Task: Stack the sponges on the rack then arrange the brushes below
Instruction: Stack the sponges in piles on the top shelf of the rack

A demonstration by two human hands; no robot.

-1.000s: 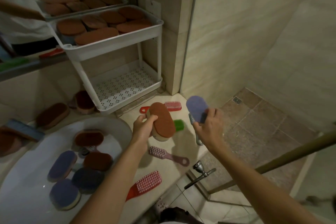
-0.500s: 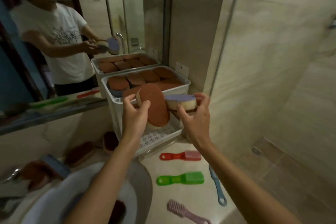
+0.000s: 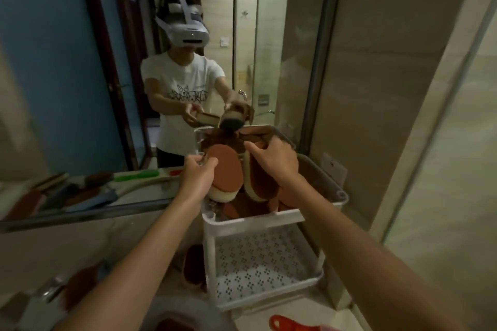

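**Two sponges going into the top tray**

A beige-tiled bathroom is filling the frame, with a mirror [image 3: 80, 88] taking up the upper left and a white two-tier rack [image 3: 250, 220] standing at centre. Both arms are reaching up from the bottom edge toward the rack's top tray [image 3: 322, 183]. The left hand [image 3: 197, 179] is gripping a brown sponge [image 3: 224, 169] by its left edge, fingers curled round it, just above the tray's near left corner. The right hand [image 3: 274, 161] is holding a second sponge [image 3: 259, 183] from above, thumb stretched out to the left, over the middle of the tray. The two sponges are sitting just beside each other between the hands. Each is tilting steeply, long axis running roughly top to bottom of the frame, the brown sponge's brown face turned to the camera and its cream foam at the lower end. Other sponges [image 3: 234, 209] are lying in the tray beneath. A red brush [image 3: 290, 326] is showing at the bottom edge.
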